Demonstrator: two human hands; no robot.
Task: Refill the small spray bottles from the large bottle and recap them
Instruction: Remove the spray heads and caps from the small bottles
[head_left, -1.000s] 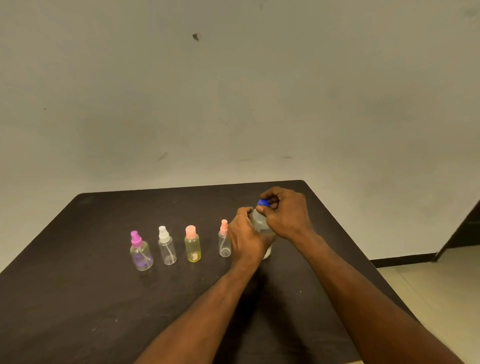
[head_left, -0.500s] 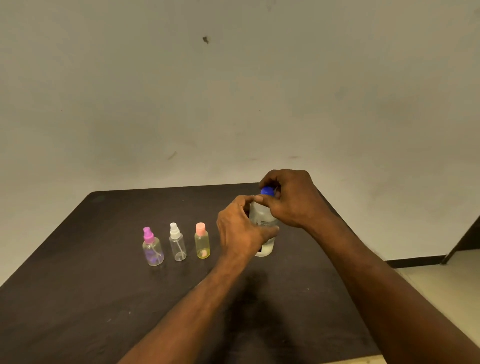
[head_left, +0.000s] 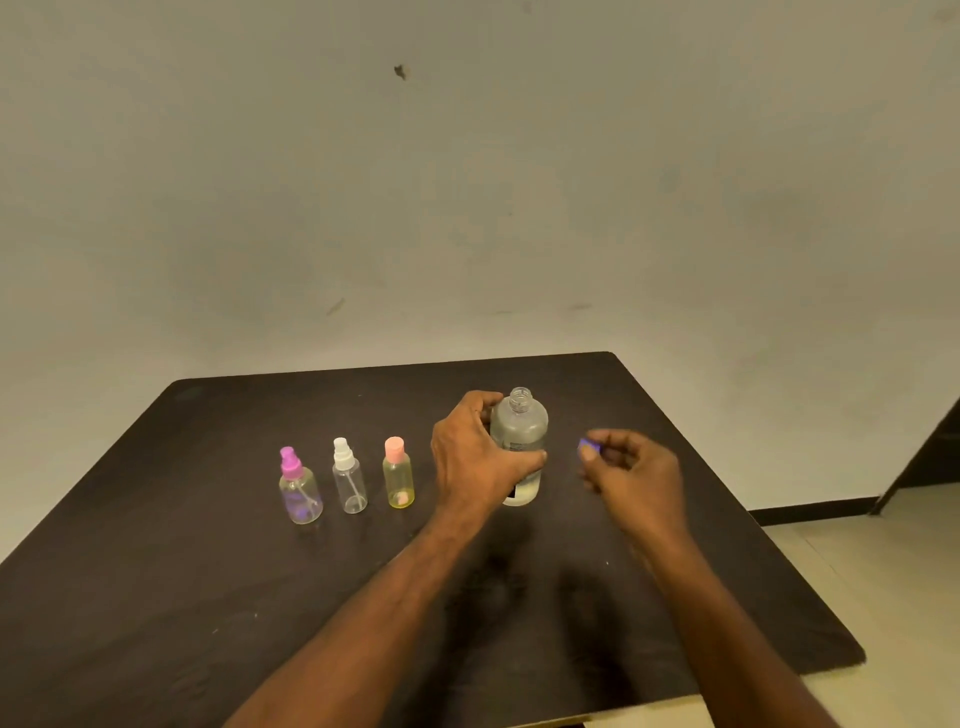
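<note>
On the table (head_left: 156, 597) three small bottles stood capped in a row: pink (head_left: 300, 486), white (head_left: 348, 477), peach (head_left: 398, 474); a fourth seen earlier was now hidden behind the left hand (head_left: 475, 457), whose fingers curled round the upright large bottle (head_left: 519, 441); its neck had just been bared; the right hand (head_left: 636, 475) had swung aside, pinching the blue cap (head_left: 587, 444); pouring could likely begin once a small bottle was uncapped.

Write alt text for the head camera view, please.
A person's left hand grips an uncapped large clear bottle on a dark table, while the right hand pinches its blue cap beside it. Three capped small spray bottles stand in a row to the left.
</note>
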